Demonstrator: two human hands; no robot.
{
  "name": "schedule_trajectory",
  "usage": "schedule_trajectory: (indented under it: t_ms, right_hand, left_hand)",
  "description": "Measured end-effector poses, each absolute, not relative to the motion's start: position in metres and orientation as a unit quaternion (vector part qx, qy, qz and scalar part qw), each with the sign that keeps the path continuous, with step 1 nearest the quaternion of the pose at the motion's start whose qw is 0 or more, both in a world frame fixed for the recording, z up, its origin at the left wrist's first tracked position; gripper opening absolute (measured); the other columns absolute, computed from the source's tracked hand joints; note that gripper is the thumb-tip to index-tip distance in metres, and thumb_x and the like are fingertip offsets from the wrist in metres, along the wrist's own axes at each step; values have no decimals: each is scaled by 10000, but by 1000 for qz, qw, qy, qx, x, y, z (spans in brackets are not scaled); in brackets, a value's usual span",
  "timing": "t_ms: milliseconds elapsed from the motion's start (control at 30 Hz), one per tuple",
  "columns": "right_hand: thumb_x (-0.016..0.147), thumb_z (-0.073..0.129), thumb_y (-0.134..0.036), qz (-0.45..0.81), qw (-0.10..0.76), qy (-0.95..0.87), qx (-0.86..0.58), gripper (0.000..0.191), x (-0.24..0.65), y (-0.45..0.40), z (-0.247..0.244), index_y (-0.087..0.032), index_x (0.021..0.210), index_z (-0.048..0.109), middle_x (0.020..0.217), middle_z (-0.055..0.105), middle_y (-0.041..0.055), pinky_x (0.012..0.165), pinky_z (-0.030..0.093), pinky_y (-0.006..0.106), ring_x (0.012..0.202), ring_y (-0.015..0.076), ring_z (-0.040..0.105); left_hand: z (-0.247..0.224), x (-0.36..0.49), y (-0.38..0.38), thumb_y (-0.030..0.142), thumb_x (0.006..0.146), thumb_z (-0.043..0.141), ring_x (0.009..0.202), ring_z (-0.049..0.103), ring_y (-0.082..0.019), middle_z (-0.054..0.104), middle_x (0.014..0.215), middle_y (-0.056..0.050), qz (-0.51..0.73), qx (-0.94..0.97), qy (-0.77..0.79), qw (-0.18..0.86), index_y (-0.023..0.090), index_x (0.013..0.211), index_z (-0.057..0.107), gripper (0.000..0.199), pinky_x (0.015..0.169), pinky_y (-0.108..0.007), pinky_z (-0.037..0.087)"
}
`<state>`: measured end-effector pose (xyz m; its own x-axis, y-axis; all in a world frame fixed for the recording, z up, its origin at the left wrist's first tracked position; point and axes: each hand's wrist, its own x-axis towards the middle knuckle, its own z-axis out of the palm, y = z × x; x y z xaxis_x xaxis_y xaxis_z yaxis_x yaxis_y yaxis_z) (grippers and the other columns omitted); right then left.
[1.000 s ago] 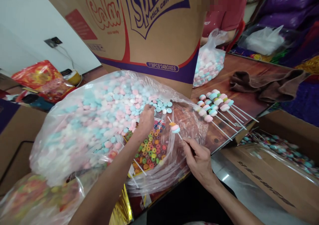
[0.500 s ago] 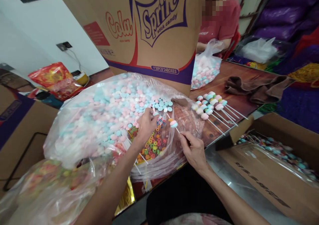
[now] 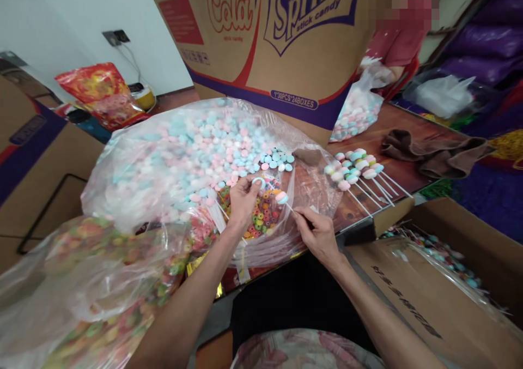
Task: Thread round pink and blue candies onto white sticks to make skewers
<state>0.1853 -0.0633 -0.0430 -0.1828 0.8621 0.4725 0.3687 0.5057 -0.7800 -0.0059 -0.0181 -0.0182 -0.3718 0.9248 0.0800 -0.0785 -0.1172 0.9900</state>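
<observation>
Mid-frame, the left hand [image 3: 242, 199] pinches a candy [image 3: 260, 182]; the right hand [image 3: 315, 229] grips a stick [image 3: 290, 207] low, probably leaving its loaded end clear.

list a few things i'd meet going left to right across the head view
Red-and-yellow plastic bag, left hand, pink-and-blue round candy on white stick, right hand, crumpled brown cloth.
</observation>
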Motion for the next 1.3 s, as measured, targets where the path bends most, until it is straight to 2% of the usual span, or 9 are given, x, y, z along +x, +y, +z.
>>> schedule_trajectory:
  t_ms: [300,433,633,900,1100,1300]
  right_hand:
    - [988,491,-276,304,429,-739,-420,228,183,-61,-41,-182,912,684,746,668,22,633,444,236,636,144,603]
    - [992,494,-277,305,424,-739,-426,220,183,-61,-43,-183,917,679,760,671,20,649,436,241,650,146,608]
    - [988,498,-281,296,430,-733,-437,226,182,-61,-43,-175,909,682,718,645,1,616,419,234,601,132,581]
    - [981,524,-268,279,451,-737,-419,200,183,-63,-42,-159,928,684,709,645,-2,594,423,218,590,121,591]
    - [989,506,-253,251,426,-767,-409,215,177,-63,-34,-160,920,686,690,641,-3,582,417,217,578,122,599]
    - [992,489,-231,231,434,-774,-400,214,161,-76,-24,-157,939,682,723,667,9,598,439,214,603,127,620]
  left_hand:
    - [-29,-10,-20,372,724,763,809,633,-143,747,945,-36,635,394,494,445,169,1018,754,357,769,-257,487]
    - [-26,-8,-22,343,730,755,811,650,-153,750,959,-37,635,411,497,425,180,1008,756,322,802,-280,501]
    - [-27,-4,-25,299,788,684,948,677,-190,757,1016,-52,619,455,519,374,182,1048,748,293,892,-313,516]
    - [-36,-5,-26,263,806,632,870,679,-178,753,969,-33,621,432,555,346,174,1036,742,270,831,-290,520]
    - [-30,-8,-31,231,812,625,951,665,-180,746,1002,-28,622,447,548,335,190,1047,743,266,927,-299,481]
    - [-25,-13,-45,245,816,613,869,646,-158,731,941,-14,642,419,557,319,179,1037,735,261,851,-267,485]
